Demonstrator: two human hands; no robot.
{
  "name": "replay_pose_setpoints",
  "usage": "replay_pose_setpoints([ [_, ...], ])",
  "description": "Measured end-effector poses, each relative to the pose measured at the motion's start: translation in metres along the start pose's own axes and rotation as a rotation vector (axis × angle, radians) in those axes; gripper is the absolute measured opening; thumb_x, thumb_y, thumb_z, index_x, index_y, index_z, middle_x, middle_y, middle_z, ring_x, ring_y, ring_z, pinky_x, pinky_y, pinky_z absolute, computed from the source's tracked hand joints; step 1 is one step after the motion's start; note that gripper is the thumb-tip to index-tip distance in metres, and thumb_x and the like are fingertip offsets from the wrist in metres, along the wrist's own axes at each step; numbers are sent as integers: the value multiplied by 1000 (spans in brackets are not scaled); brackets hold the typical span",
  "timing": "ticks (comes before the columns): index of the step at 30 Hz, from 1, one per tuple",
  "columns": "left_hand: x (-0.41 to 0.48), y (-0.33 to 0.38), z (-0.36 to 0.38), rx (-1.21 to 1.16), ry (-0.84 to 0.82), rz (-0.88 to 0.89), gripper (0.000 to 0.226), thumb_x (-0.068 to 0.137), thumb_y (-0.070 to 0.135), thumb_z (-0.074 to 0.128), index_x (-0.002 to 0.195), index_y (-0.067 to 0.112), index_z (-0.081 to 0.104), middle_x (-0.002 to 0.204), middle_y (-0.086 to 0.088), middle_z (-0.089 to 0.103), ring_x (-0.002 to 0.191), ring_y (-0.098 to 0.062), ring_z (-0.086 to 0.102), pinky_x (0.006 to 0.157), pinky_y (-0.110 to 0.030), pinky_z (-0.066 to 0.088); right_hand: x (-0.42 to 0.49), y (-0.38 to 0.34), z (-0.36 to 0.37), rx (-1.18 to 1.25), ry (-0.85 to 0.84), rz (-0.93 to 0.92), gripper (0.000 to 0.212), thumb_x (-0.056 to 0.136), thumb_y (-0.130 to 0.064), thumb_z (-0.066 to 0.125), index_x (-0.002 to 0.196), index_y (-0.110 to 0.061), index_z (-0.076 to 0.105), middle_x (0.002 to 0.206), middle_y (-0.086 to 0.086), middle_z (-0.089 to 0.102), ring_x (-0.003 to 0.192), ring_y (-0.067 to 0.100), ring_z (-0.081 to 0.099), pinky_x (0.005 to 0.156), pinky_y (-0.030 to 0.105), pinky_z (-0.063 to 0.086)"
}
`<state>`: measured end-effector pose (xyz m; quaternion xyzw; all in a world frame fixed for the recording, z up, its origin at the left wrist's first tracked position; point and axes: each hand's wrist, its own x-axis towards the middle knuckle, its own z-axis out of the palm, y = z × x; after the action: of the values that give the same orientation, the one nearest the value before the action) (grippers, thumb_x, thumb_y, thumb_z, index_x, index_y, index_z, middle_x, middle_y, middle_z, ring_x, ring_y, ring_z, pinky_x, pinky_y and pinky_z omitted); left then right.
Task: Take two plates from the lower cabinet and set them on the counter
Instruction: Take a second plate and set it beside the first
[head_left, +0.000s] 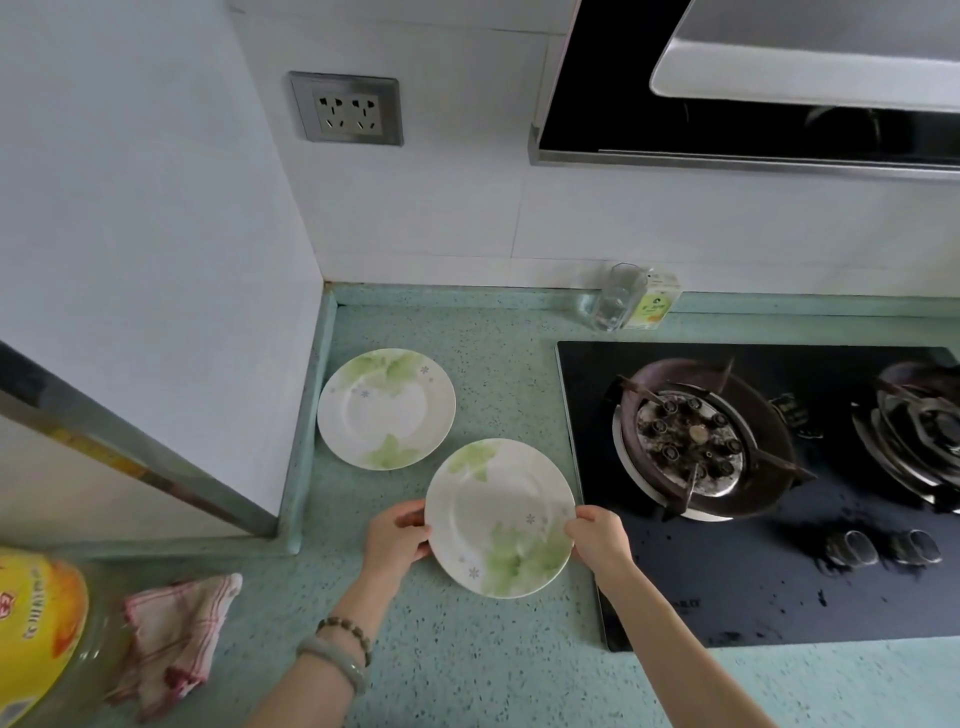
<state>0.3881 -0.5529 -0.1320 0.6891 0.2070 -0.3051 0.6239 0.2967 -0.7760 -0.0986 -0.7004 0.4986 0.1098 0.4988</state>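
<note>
Head view: near plate (500, 517) pinched at opposite rim edges, left hand (396, 538) at its left side, right hand (598, 538) at its right, each grip closed on the rim. Just above or barely on the green table (467, 665); contact cannot be told. Far plate (386, 409) already flat on the table, near the wall corner, close beside the held one. Gas stove (753, 493) just right.

Probably the last step: setting down the second plate. Next: lower level, loosen both grips, slide fingers clear without nudging the far plate or riding onto the stove edge.

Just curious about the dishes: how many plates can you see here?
2. One plate lies on the counter near the wall corner; the other plate is held by the left hand and right hand beside the stove.
</note>
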Motion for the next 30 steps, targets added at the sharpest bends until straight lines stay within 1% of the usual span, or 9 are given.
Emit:
replay_pose_setpoints([
  [3,3,3,0,-38,-36,-15,43,81,-20,55,99,16,70,92,-6,72,86,-21,67,60,-24,58,3,-2,0,-4,-7,-10,28,73,-4,49,93,-1,68,83,15,65,76,27,57,67,31,45],
  [6,6,4,-1,-72,-48,-31,39,82,-18,57,98,15,70,94,-4,73,88,-20,68,65,-28,59,2,1,2,-19,11,-11,32,78,-3,50,107,1,65,102,18,68,102,35,62,87,41,51],
  [8,8,2,-2,-76,-56,-41,36,82,-15,59,101,13,70,100,-6,72,94,-25,67,77,-37,58,1,4,6,-45,-6,-37,40,80,-5,48,116,-6,64,106,12,68,99,29,63,82,36,51],
  [12,13,3,-5,-47,-60,-43,32,84,-7,64,113,5,67,105,-12,71,100,-28,67,89,-42,55,-2,7,9,-50,-6,-58,54,84,-8,48,137,-14,49,131,5,58,118,25,54,90,32,44],
  [15,15,8,-7,-64,-58,-29,26,82,-4,68,107,3,68,98,-13,71,94,-26,68,91,-42,54,-5,10,8,-77,18,-107,50,83,-9,47,132,-17,54,117,1,64,105,23,58,82,31,46],
  [19,17,10,-11,-59,-40,-32,43,83,-7,67,124,-4,58,101,-15,68,93,-24,66,86,-36,55,-8,13,6,-49,56,-142,42,83,-9,48,120,-20,63,109,-4,67,97,16,59,68,26,43],
  [24,12,6,-11,-22,-57,-28,37,84,-7,65,120,-1,61,98,-12,70,94,-22,67,78,-31,56,-12,12,4,2,59,-156,48,86,-4,46,132,-14,55,123,5,63,104,18,56,79,26,41],
  [27,9,5,-12,-10,-54,-18,33,83,-8,66,115,1,64,94,-10,71,91,-20,68,70,-26,56,-12,13,3,8,49,-166,48,86,-4,46,131,-14,55,125,7,62,99,15,54,79,26,41],
  [30,4,5,-14,48,-50,14,38,85,-4,65,122,0,60,102,-12,68,95,-21,66,73,-25,55,-15,12,1,-2,33,-169,48,85,-6,48,132,-15,54,126,6,62,102,15,55,80,27,42],
])
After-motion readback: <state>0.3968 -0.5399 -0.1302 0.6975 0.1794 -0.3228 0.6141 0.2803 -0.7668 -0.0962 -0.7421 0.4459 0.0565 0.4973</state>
